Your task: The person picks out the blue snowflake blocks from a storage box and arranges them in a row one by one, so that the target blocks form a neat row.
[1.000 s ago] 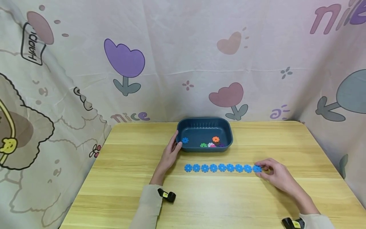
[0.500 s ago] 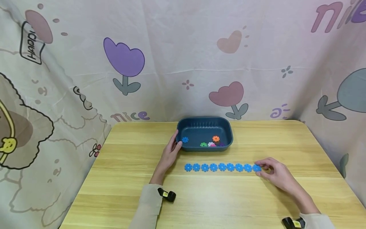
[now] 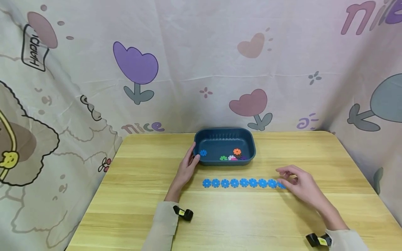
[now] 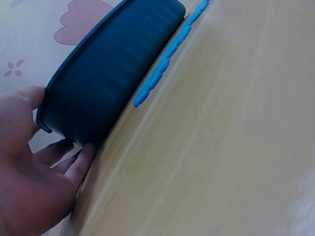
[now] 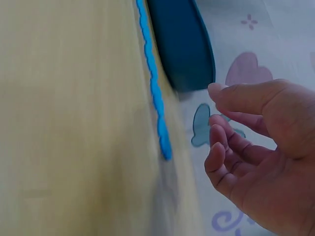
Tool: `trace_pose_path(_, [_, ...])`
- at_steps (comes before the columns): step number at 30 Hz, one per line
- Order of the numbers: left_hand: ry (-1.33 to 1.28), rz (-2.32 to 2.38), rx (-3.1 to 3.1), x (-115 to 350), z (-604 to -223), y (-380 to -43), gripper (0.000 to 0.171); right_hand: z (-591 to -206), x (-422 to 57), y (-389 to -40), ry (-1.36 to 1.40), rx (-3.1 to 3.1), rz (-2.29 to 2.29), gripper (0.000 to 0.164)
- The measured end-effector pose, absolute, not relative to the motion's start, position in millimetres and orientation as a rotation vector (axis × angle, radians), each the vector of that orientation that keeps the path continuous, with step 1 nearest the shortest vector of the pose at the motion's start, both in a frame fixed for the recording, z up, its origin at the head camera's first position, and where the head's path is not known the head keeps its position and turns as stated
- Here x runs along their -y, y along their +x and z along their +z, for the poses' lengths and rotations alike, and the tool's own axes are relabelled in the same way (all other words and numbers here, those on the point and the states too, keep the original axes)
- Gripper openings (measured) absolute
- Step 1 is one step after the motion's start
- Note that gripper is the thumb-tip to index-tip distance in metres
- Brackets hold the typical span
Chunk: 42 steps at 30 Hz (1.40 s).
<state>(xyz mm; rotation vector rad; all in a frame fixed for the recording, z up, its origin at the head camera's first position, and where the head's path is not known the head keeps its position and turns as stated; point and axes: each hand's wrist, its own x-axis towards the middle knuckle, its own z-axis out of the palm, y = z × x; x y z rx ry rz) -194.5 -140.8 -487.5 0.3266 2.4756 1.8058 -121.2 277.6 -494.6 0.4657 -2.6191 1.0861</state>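
Note:
Several blue snowflake discs (image 3: 244,182) form a straight row on the table, their edges close together; the same row (image 5: 153,88) shows edge-on in the right wrist view. My right hand (image 3: 300,184) hovers over the row's right end, fingers loosely bent and nothing between them, partly covering the last disc (image 3: 282,185). Behind the row stands a dark blue tray (image 3: 224,163). My left hand (image 3: 186,169) holds its left end, and in the left wrist view the thumb meets the rim while the other fingers sit lower against the end wall.
Inside the tray lie a blue disc (image 3: 203,153), an orange disc (image 3: 237,151), a green disc (image 3: 223,158) and a few white, pink and purple ones. The wooden table (image 3: 132,195) runs back to a printed cloth backdrop (image 3: 188,52).
My right hand has let go of the last blue disc and lifted slightly up and back from it. That disc has settled into line with the row. My left hand has stayed at the tray.

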Motion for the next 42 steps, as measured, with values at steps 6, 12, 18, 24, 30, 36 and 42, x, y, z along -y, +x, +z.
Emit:
trace_pose_path(6, [0.307,1.776,-2.484,143,-496,-200,0.061,-487,-256,-130,0.48,2.604,1.198,0.03])
trace_pose_path(12, [0.306,1.845,-2.49,145,-525,-212,0.061,-480,-236,-142,0.52,2.587,1.231,0.027])
trace_pose_path(18, [0.324,1.847,-2.507,145,-526,-213,0.059,-468,-217,-152,0.564,2.556,1.268,0.027])
trace_pose_path(24, [0.334,1.836,-2.509,145,-525,-212,0.061,-456,-194,-163,0.601,2.54,1.341,0.027])
trace_pose_path(30, [0.331,1.833,-2.511,145,-524,-212,0.061,-451,-170,-180,0.63,2.506,1.384,0.029])
trace_pose_path(36, [0.324,1.825,-2.518,144,-523,-212,0.061,-453,-150,-198,0.681,2.48,1.461,0.028])
trace_pose_path(42, [0.328,1.837,-2.512,145,-524,-211,0.06,-458,-133,-217,0.635,2.526,1.599,0.029])
